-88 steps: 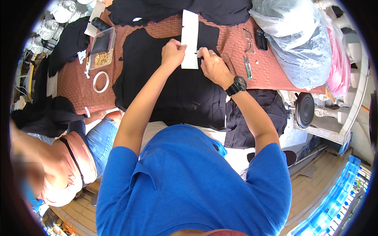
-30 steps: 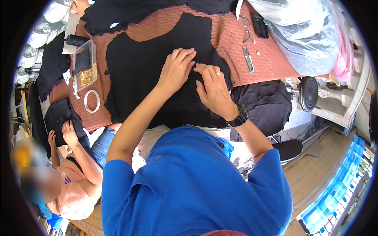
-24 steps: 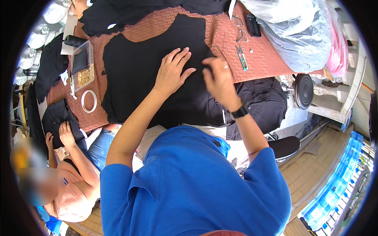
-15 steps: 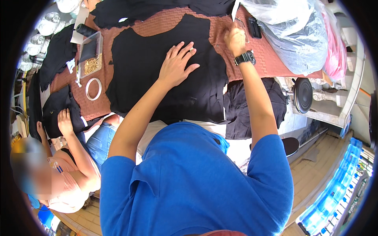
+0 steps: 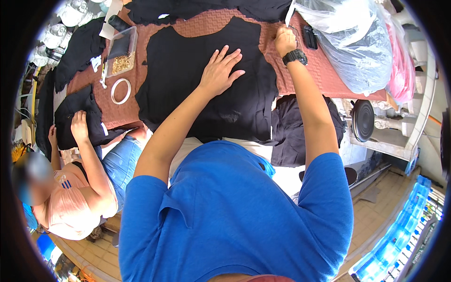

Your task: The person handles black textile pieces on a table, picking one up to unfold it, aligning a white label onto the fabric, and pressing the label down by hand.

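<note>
A black cut fabric piece [image 5: 197,89] lies spread on the brown textured cloth of the table. My left hand [image 5: 221,73] rests flat on it, fingers spread and holding nothing. Beyond its right edge, my right hand [image 5: 285,41], with a black watch [image 5: 295,57] on the wrist, is down on the brown cloth with its fingers curled in. Whatever those fingers hold is hidden. A thin metal outline shows beside them, too small to name. A white strip [image 5: 290,13] stands just beyond the hand, and a small black object [image 5: 310,37] lies to its right.
A clear box [image 5: 123,65] of small gold-coloured pieces and a white ring [image 5: 121,91] lie left. Clear plastic bags [image 5: 350,47] crowd the right side. A co-worker's hand [image 5: 80,126] rests on black fabric at the left. More black fabric [image 5: 300,127] hangs at the front edge.
The scene has shifted slightly to the right in view. My right hand's fingers have curled in more beside the metal outline. My left hand remains flat on the fabric.
</note>
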A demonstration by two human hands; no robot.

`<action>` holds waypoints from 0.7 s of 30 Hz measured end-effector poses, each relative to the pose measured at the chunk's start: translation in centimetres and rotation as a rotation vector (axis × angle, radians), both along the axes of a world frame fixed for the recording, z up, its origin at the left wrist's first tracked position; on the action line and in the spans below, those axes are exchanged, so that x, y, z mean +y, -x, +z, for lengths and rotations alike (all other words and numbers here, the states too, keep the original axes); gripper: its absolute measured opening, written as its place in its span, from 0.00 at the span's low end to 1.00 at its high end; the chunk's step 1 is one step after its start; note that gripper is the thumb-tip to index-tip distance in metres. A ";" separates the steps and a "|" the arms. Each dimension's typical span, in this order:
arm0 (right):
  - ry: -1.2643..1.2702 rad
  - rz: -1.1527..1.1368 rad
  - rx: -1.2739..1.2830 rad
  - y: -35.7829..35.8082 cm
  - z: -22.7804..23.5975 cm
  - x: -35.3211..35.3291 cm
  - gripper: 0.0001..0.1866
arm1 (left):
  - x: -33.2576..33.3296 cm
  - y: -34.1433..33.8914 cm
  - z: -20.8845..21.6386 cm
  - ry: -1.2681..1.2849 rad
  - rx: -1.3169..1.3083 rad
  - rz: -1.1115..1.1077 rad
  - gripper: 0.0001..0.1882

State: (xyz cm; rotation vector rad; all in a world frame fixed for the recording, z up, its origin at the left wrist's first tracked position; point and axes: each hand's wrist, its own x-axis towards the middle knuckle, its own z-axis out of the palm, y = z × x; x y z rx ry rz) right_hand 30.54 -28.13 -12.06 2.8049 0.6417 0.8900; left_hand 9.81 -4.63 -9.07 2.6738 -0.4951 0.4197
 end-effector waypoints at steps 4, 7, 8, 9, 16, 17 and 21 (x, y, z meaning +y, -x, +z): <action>-0.233 -0.070 0.182 0.7 1.3 -1.6 0.17 | 0.0 0.2 -0.2 -0.008 0.014 0.018 0.29; -0.431 -0.065 0.328 3.1 3.7 -3.2 0.16 | 0.1 0.5 0.1 -0.043 -0.014 0.037 0.30; -0.484 -0.065 0.322 4.6 4.8 -4.0 0.18 | 0.0 0.5 0.1 -0.055 -0.028 0.036 0.30; -0.533 -0.030 0.326 5.5 5.4 -5.3 0.17 | 0.0 0.3 0.2 -0.071 -0.044 0.039 0.30; -1.263 0.059 0.337 21.4 20.8 -10.9 0.11 | 3.0 -0.7 0.4 0.787 -0.043 0.040 0.24; -1.421 0.132 0.221 23.7 22.7 -12.2 0.12 | 4.4 -0.9 0.6 0.736 -0.178 0.150 0.18; -1.634 0.542 0.019 28.8 28.4 -18.2 0.07 | 12.9 -1.0 1.1 0.453 -0.219 0.727 0.23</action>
